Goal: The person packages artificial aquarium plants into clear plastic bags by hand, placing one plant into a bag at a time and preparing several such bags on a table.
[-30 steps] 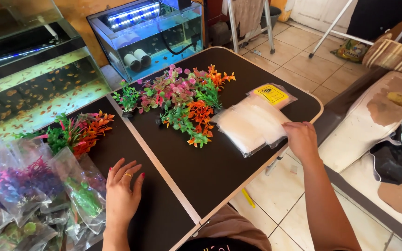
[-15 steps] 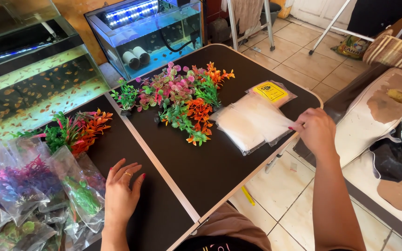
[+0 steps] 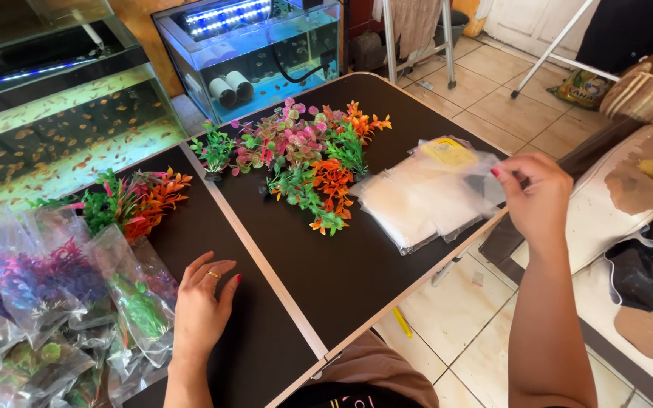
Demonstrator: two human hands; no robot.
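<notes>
The left hand (image 3: 202,306) lies flat and empty, fingers spread, on the black surface (image 3: 326,272), just beside bagged plants (image 3: 62,302). The right hand (image 3: 534,200) pinches the top clear bag (image 3: 485,181) off the bag stack (image 3: 425,200) at the surface's right edge. Beyond lie loose plastic plants (image 3: 304,159), then aquariums (image 3: 258,45).

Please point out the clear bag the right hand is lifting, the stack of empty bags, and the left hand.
clear bag (image 3: 471,175), head view, its middle panel.
stack of empty bags (image 3: 406,211), head view, top bag.
left hand (image 3: 202,306), head view, back of hand.
</notes>
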